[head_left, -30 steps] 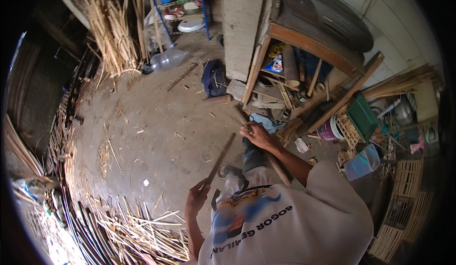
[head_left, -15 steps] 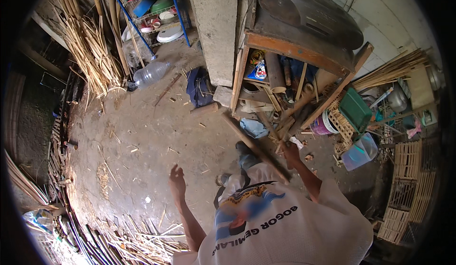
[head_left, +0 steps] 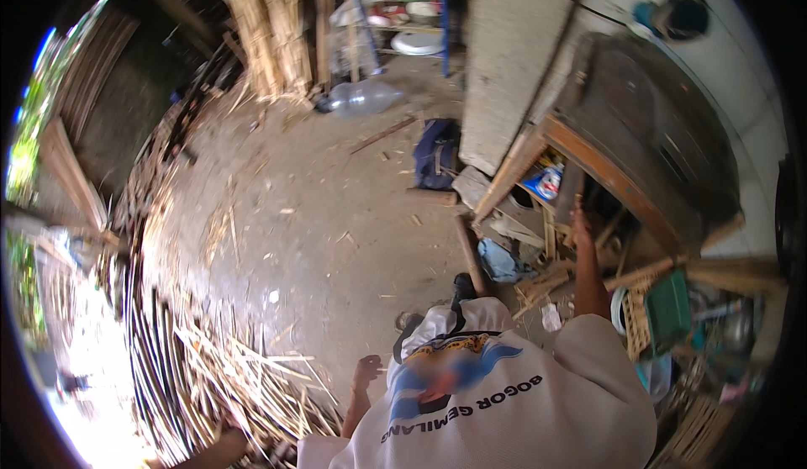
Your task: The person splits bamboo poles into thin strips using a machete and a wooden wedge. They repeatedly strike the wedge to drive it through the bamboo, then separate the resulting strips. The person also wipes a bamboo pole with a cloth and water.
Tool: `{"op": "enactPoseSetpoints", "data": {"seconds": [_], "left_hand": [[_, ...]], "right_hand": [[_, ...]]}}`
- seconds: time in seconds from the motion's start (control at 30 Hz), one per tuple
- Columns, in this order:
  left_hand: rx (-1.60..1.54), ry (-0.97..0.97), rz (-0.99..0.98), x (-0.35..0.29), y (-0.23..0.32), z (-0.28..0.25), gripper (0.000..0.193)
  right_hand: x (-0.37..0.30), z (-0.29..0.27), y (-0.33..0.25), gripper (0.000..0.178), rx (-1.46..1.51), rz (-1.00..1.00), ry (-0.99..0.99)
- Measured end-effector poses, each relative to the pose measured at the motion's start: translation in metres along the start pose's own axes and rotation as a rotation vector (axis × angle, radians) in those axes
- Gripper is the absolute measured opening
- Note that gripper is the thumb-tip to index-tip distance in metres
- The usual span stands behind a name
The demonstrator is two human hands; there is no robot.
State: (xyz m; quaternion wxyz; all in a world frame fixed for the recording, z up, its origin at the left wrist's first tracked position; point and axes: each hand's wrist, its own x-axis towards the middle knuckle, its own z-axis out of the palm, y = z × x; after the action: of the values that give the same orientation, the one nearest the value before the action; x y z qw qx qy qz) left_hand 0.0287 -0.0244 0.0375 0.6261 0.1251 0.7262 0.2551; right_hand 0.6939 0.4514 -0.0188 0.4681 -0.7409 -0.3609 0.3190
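Note:
My left hand [head_left: 366, 371] hangs low beside my shirt, above the floor, its fingers loosely apart and nothing plain in them. My right arm stretches forward to the wooden table [head_left: 618, 179]. There my right hand [head_left: 582, 229] is at the cluttered space under the tabletop, near a dark tube [head_left: 571, 185] and a slim brown stick-like piece. Blur hides whether its fingers grip anything. Close to it are a blue and white packet [head_left: 549, 182] and several wood scraps. A light-blue cloth or bag [head_left: 502, 260] lies on the floor below.
A wooden pole [head_left: 471, 255] lies by my feet. Split bamboo strips [head_left: 252, 376] cover the floor at lower left. A concrete pillar [head_left: 500, 65] stands left of the table. A large clear bottle [head_left: 363, 97] lies near the rack, and a green bin [head_left: 669, 309] stands at right.
My right hand has left the sticks by the pole and reached forward under the tabletop. My left hand has drawn back toward my body. The view has swung, showing more of the left side.

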Motion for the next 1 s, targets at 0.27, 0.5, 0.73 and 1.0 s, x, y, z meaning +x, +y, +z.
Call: {"op": "enactPoseSetpoints", "data": {"seconds": [0.27,0.5,0.73,1.0], "left_hand": [[-0.097,0.295,-0.131,-0.037,-0.024,0.053,0.043],[-0.03,0.324,-0.056,-0.033,0.011,0.075,0.035],[-0.223,0.192,0.09,-0.003,0.046,0.062,0.031],[0.003,0.154,-0.08,-0.014,0.081,0.073,0.039]], "right_hand": [[0.062,0.053,-0.035,0.061,-0.177,0.079,-0.238],[0.086,0.053,-0.003,0.063,0.006,0.123,-0.445],[0.074,0.046,-0.018,0.057,0.096,-0.061,-0.661],[-0.08,0.09,-0.119,0.052,0.285,0.348,-0.224]]}}
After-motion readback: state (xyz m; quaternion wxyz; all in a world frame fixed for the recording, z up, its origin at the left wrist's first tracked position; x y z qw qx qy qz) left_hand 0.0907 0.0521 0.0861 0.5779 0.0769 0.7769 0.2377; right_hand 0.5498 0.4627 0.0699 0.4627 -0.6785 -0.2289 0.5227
